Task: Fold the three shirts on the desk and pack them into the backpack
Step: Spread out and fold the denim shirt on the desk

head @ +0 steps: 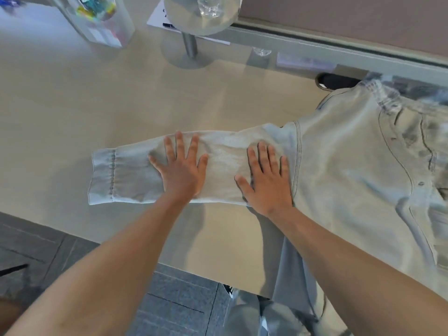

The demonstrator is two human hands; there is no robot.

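A pale blue denim shirt (pixel 351 170) lies spread on the beige desk (pixel 97 105), its body at the right and one sleeve (pixel 121 175) stretched out to the left with the cuff at its end. My left hand (pixel 180 166) lies flat on the middle of that sleeve, fingers spread. My right hand (pixel 269 178) presses flat on the sleeve close to the shoulder seam. Part of the shirt hangs over the desk's front edge. No backpack and no other shirt can be made out.
A clear plastic box (pixel 101 18) with colourful items stands at the back left. A round metal stand (pixel 189 47) with a glass top is at the back centre, paper under it. A dark object (pixel 337 81) lies behind the shirt collar. Grey floor tiles (pixel 174 299) show below the desk edge.
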